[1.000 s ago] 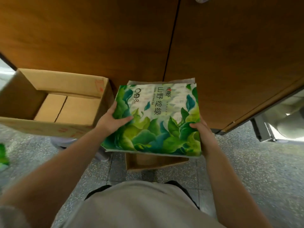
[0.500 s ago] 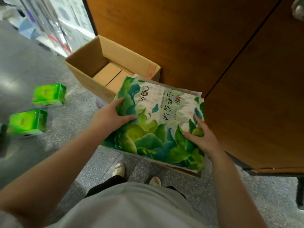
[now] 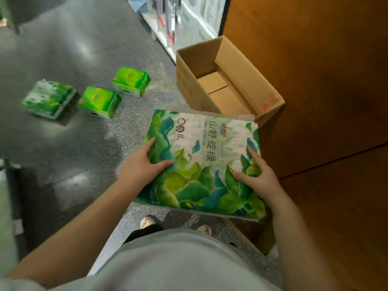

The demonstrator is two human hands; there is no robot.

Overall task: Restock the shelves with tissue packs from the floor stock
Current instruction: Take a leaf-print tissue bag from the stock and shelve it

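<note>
A: Anything changed over the last second?

B: Yes. View swung left, away from the wooden cabinet doors [image 3: 315,101], which filled the picture a moment ago. Now showing the open cardboard box [image 3: 228,85] from the side, plus the grey speckled floor [image 3: 84,59] left of that box. Three small green tissue packs [image 3: 98,101] come into sight there, lying well left of the box, apart from it, in a loose row.

A: Meaning for the restocking?

B: Probably a turn underway with the load, away from the cabinet. Shelf edges faintly visible beyond the box, blurred, so destination not certain. Floor stock still waiting: three small packs not yet lifted.

A: And the big tissue pack [image 3: 201,164]?

B: Carried in the air, flat, printed face up, just in front of the box and overlapping its near corner in the view. Touching the box or not: cannot tell. Feet and another brown carton glimpsed below.

A: Grip?

B: Left hand [image 3: 142,166] clamped on the pack's left edge, thumb curled over the top face, remaining fingers hidden under. Right hand [image 3: 258,177] on the right edge, thumb and forefinger spread across the top, rest wrapped round the side. Both partly closed around the pack, neither flat. Pack held between the two, edges in the palms.

A: Risk?

B: Soft wrapping, wide load; possible sag or slip if either side loosens.
</note>
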